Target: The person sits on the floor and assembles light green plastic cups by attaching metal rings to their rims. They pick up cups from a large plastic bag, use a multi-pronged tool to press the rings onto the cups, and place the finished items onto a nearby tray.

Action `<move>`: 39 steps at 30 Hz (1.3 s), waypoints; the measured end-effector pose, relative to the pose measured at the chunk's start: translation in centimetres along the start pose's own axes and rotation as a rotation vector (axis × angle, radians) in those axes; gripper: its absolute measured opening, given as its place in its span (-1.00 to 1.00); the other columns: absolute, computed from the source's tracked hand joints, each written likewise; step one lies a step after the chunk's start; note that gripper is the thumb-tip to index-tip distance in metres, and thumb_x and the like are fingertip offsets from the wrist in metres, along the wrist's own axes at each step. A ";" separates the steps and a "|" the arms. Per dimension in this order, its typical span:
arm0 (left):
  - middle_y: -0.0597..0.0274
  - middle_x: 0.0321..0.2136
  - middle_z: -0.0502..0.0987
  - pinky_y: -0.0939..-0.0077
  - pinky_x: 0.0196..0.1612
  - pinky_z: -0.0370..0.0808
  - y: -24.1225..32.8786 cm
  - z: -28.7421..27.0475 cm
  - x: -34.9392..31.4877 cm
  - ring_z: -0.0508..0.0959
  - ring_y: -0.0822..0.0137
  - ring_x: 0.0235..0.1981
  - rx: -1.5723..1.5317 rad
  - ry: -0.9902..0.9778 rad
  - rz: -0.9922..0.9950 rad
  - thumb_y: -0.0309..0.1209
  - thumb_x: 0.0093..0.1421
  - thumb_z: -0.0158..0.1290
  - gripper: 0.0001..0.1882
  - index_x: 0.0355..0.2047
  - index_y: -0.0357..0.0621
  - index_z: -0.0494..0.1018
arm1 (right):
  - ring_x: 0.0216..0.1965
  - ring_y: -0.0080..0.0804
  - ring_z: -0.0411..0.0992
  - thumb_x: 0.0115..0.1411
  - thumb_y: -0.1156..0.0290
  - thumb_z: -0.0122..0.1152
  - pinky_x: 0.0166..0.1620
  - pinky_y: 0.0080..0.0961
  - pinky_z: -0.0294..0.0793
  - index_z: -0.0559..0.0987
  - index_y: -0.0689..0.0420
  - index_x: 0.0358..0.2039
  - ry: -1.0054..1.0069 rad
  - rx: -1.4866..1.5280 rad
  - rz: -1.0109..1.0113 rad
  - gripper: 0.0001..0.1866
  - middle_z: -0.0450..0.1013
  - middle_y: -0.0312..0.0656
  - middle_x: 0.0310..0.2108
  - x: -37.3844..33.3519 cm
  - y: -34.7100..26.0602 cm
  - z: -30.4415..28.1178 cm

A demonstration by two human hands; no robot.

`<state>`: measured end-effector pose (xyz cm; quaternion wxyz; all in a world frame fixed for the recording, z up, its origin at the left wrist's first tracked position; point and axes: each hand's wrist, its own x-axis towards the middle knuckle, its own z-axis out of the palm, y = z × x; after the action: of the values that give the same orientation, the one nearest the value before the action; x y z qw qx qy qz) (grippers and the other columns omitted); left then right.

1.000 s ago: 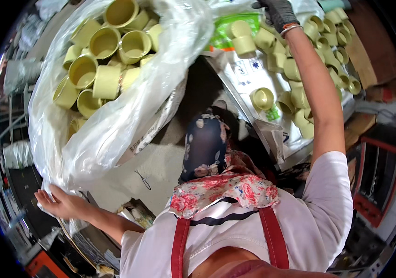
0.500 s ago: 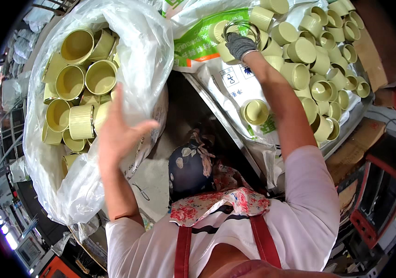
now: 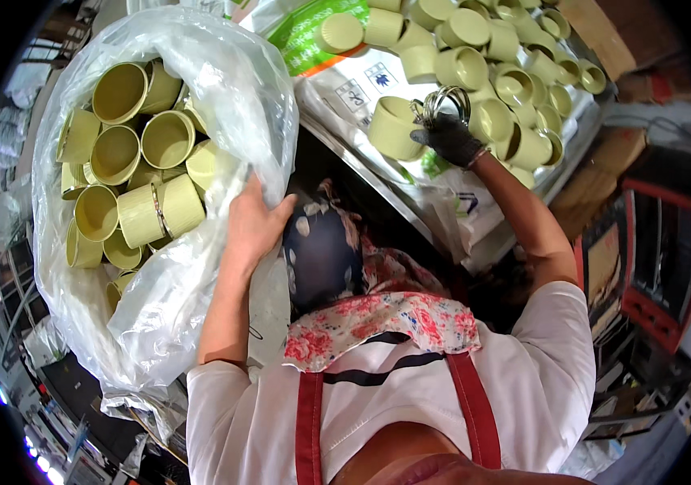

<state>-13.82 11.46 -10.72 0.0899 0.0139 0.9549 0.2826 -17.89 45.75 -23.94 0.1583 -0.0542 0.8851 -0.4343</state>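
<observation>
My right hand, in a dark grey glove, is closed around several thin metal rings. Its fingertips are beside a pale green ribbed cup lying near the front of the white sack; whether they touch it, I cannot tell. My bare left hand is at the right side of a clear plastic bag, thumb spread and other fingers partly foreshortened. Inside the bag are many similar cups. A metal ring circles a pale green cylinder there; one cup or two joined, I cannot tell.
A heap of pale green cups covers the far right of the sack-covered table. Its metal edge runs diagonally before me. Cardboard boxes and a red-framed unit stand at the right.
My left hand has drawn back from above the bagged cups to the bag's right side. My right hand has brought the rings nearer, to the lone cup. The view has shifted.
</observation>
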 end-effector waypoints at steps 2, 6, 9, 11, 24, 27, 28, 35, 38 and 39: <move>-0.05 -0.09 0.38 0.34 0.01 0.26 3.0 -2.4 -0.8 0.36 0.08 -0.04 0.201 0.265 0.276 -0.38 -0.08 0.12 -0.56 -0.13 -0.22 0.41 | -0.40 -0.37 0.41 0.00 0.19 0.20 -0.26 -0.45 0.37 0.49 0.21 -0.30 0.011 0.023 -0.060 -0.64 0.46 -0.08 -0.48 -5.0 -3.7 -1.0; -0.05 -0.10 0.36 0.23 0.05 0.24 7.3 -3.6 -3.1 0.32 0.10 0.01 -0.296 0.029 0.838 -0.27 -0.11 0.18 -0.45 -0.09 -0.22 0.38 | -0.48 -0.53 0.31 -0.01 0.29 0.25 -0.34 -0.51 0.36 0.50 0.21 -0.38 -0.129 0.402 0.018 -0.73 0.38 -0.25 -0.57 -13.5 -11.7 -2.2; -0.06 0.02 0.27 0.38 0.08 0.20 8.6 1.3 -6.0 0.28 0.09 0.06 -0.373 -0.440 0.794 -0.25 -0.04 0.12 -0.38 0.00 -0.29 0.26 | -0.50 -0.61 0.28 0.01 0.30 0.23 -0.39 -0.57 0.33 0.50 0.22 -0.42 -0.284 0.562 0.140 -0.76 0.37 -0.28 -0.58 -18.3 -12.5 -0.4; -0.11 -0.01 0.31 0.39 0.07 0.22 7.6 4.2 -8.1 0.33 0.14 0.03 -0.455 -0.598 0.714 -0.20 -0.02 0.13 -0.32 0.03 -0.37 0.21 | -0.50 -0.66 0.28 0.05 0.29 0.17 -0.41 -0.60 0.32 0.51 0.21 -0.42 -0.163 0.597 0.127 -0.78 0.40 -0.29 -0.57 -20.8 -13.4 1.2; 0.38 -0.55 0.31 0.70 -0.40 0.24 4.4 6.1 -13.8 0.30 0.57 -0.49 -0.827 -0.960 0.286 -0.45 -0.01 0.14 -0.85 -0.44 -0.29 0.51 | -0.42 -0.57 0.36 0.10 0.26 0.10 -0.30 -0.58 0.36 0.53 0.19 -0.31 0.002 0.806 0.145 -0.74 0.45 -0.27 -0.46 -27.4 -13.7 7.4; 0.38 -0.56 0.32 0.71 -0.38 0.25 3.7 6.2 -14.9 0.32 0.54 -0.48 -0.813 -0.818 0.397 -0.48 0.00 0.13 -0.83 -0.36 -0.26 0.52 | -0.36 -0.48 0.39 0.08 0.28 0.11 -0.24 -0.55 0.37 0.52 0.15 -0.33 0.068 0.359 -0.085 -0.78 0.46 -0.27 -0.43 -27.4 -11.7 8.3; 0.37 -0.49 0.34 0.71 -0.33 0.26 3.0 6.1 -15.1 0.34 0.51 -0.41 -0.780 -0.791 0.423 -0.51 0.01 0.12 -0.80 -0.30 -0.24 0.52 | -0.39 -0.44 0.39 0.07 0.26 0.08 -0.25 -0.54 0.38 0.51 0.08 -0.30 0.063 0.175 -0.240 -0.78 0.43 -0.32 -0.43 -27.2 -11.2 8.1; 0.31 -0.29 0.33 0.63 -0.17 0.28 0.9 7.0 -15.8 0.32 0.47 -0.25 -0.780 -0.596 0.459 -0.48 0.06 0.07 -0.83 -0.31 -0.25 0.52 | -0.41 -0.48 0.37 0.00 0.37 0.13 -0.30 -0.57 0.39 0.49 0.07 -0.31 -0.178 0.057 -0.331 -0.80 0.41 -0.33 -0.41 -26.1 -6.3 8.1; 0.29 -0.22 0.36 0.67 -0.14 0.27 0.8 8.0 -15.9 0.34 0.47 -0.21 -0.905 -0.573 0.286 -0.46 0.05 0.08 -0.88 -0.47 -0.27 0.55 | -0.40 -0.48 0.40 -0.04 0.42 0.16 -0.29 -0.55 0.41 0.51 0.10 -0.38 -0.336 0.534 -0.182 -0.84 0.43 -0.29 -0.42 -25.9 -7.2 8.0; 0.27 -0.19 0.36 0.65 -0.12 0.27 0.5 8.5 -15.9 0.34 0.45 -0.19 -0.962 -0.571 0.303 -0.45 0.05 0.08 -0.86 -0.42 -0.26 0.53 | -0.36 -0.43 0.41 -0.04 0.41 0.15 -0.26 -0.52 0.41 0.51 0.10 -0.38 -0.326 0.702 -0.029 -0.83 0.43 -0.27 -0.41 -26.5 -8.3 7.8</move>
<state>3.37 15.24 -14.83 0.2987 0.1835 0.6443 0.6797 9.31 40.97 -15.70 0.2999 -0.0774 0.6449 -0.6987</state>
